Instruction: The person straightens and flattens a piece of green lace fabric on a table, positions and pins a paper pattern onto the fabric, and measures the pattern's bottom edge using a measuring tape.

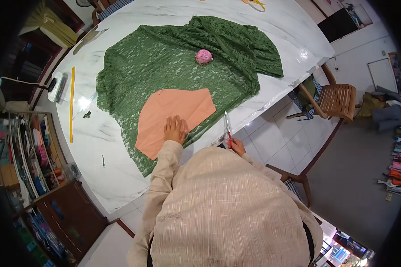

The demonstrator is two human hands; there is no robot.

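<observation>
My left hand (pixel 175 130) lies flat with fingers spread on an orange pattern piece (pixel 165 109), which has one curved edge. Beneath that piece a large green lace fabric (pixel 138 58) is spread over the table, bunched at its far right. My right hand (pixel 237 146) grips the red handles of a pair of scissors (pixel 227 123) by the table's near edge. Their blades point away from me, just right of the lace, and look slightly parted. A round pink pincushion (pixel 203 56) sits on the lace farther back.
The white marbled table (pixel 87 164) carries a yellow ruler (pixel 72 104) and a small green scrap (pixel 87 114) on the left. Wooden chairs (pixel 336 100) stand to the right. A shelf of supplies (pixel 35 151) is at the left.
</observation>
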